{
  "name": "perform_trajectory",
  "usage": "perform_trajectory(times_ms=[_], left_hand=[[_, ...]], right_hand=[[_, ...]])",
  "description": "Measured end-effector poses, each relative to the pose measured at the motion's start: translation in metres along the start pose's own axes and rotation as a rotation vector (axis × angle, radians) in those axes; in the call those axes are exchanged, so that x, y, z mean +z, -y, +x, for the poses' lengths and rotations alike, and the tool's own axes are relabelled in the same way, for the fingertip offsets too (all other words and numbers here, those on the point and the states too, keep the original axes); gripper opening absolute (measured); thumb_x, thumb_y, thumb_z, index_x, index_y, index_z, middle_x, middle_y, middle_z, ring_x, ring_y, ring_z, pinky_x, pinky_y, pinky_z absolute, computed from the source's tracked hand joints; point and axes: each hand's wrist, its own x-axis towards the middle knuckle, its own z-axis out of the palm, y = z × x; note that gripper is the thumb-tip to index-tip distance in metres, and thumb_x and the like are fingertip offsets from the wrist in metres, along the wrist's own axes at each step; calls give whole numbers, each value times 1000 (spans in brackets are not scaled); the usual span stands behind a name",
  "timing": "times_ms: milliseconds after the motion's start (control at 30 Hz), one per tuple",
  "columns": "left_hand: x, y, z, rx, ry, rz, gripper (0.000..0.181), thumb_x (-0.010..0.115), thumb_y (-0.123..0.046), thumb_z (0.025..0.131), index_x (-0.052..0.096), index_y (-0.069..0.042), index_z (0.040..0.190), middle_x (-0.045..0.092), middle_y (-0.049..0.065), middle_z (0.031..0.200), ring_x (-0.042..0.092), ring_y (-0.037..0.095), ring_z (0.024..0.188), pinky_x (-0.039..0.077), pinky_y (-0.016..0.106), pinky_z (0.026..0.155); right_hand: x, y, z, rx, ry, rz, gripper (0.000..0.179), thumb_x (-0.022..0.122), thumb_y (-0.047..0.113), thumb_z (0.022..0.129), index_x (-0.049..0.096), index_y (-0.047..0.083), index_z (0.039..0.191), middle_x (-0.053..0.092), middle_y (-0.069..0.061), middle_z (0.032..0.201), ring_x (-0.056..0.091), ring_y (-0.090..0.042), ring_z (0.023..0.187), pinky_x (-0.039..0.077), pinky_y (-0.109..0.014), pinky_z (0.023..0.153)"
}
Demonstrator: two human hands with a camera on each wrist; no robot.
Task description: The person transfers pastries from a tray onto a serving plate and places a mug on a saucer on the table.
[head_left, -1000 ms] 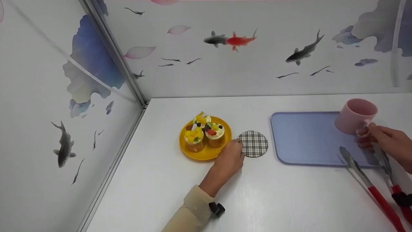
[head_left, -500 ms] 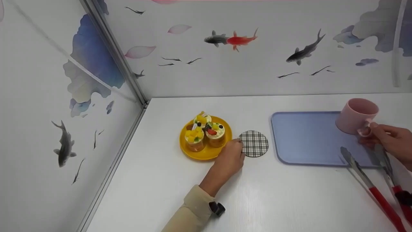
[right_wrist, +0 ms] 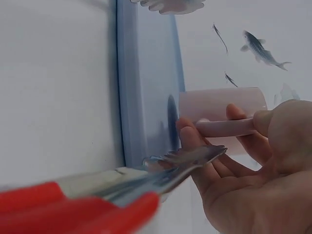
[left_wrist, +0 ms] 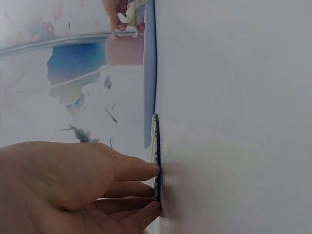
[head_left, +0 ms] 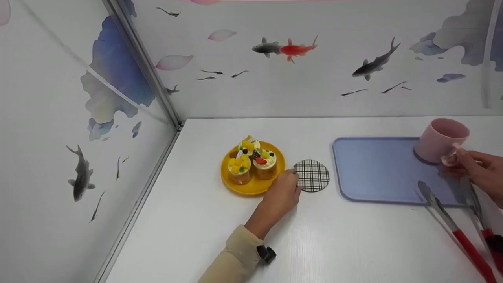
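Observation:
My left hand is at the near left edge of a round black-and-white plaid coaster. In the left wrist view, its thumb and fingertips pinch the rim of the coaster, which lies flat on the table. My right hand grips the handle of a pink mug, with fingers through and around it in the right wrist view. The mug is upright over the far right of a blue tray. A thin dark shadow shows below it; I cannot tell whether its base touches the tray.
Left of the coaster, a yellow plate holds 3 fruit-topped dessert cups. Red-handled metal tongs lie across the tray's front right edge, close to my right hand. Printed wall panels border the table at the back and left.
The mug and my right hand have shifted slightly right, and a dark shadow now shows under the mug. My left hand stays at the coaster. The head view has moved a little.

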Motion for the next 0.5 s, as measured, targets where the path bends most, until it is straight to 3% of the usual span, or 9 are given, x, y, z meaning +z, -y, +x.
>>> perform_trajectory(times_ms=[167,367,500], left_hand=[[0,0,0,-10,8,-6,31,73,-15,104,72,-5,133,73,5,131,70,15,118,62,24,103],[1,0,1,12,4,26,28,74,-15,104,74,-3,129,73,6,132,70,17,120,60,26,106],[1,1,1,11,7,39,29,74,-16,104,74,-5,131,73,6,134,70,16,122,60,25,107]], right_hand=[[2,1,-3,-99,-56,60,53,44,44,116,61,-5,129,57,40,99,62,22,85,52,0,76],[-2,0,-3,-267,-128,214,41,48,23,116,62,-15,114,71,26,99,70,17,91,55,-2,78],[-4,-1,-3,-339,-152,241,37,49,17,115,62,-17,109,73,22,102,71,16,95,55,-3,82]])
